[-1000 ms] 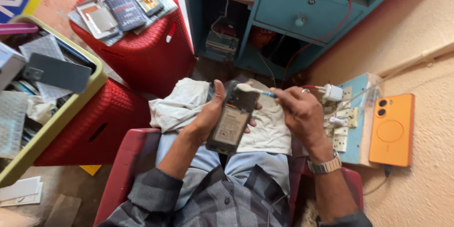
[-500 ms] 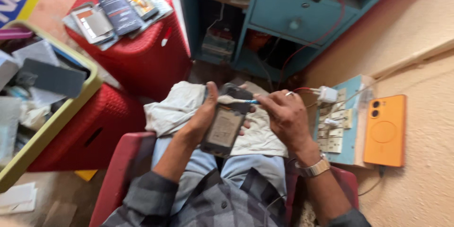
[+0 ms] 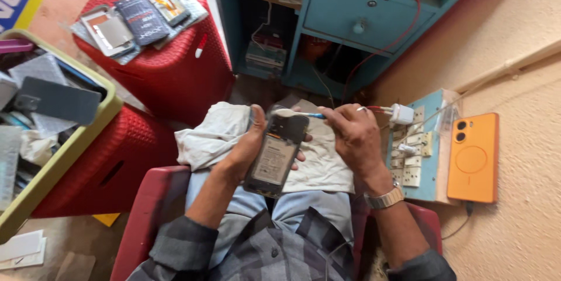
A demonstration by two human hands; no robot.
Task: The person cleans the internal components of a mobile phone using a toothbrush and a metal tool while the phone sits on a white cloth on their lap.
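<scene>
The left hand (image 3: 248, 149) grips an opened phone (image 3: 276, 155), back cover off, insides facing up, thumb along its left edge and fingertips showing past the right edge. The phone sits over the person's lap, above a pale cloth (image 3: 219, 132) spread across the knees. The right hand (image 3: 350, 135) is closed around a toothbrush (image 3: 295, 114) with a blue handle, and the bristle head rests right at the top end of the phone. A metal wristwatch (image 3: 384, 198) sits on that right wrist.

The person is seated on a red chair (image 3: 146, 211), in a grey checked shirt. To the right, a blue board of wall sockets (image 3: 418, 152) stands close by the right hand, with a white charger (image 3: 402, 114) plugged in near its top. Just beside the board, an orange phone (image 3: 473, 158) lies flat against the wall. Ahead stands a blue cabinet (image 3: 350, 12) with a drawer. At the upper left, a red stool (image 3: 175, 76) carries several phone parts (image 3: 137, 18) on top, and a yellow-green tray (image 3: 70, 146) of loose parts sits at the far left.
</scene>
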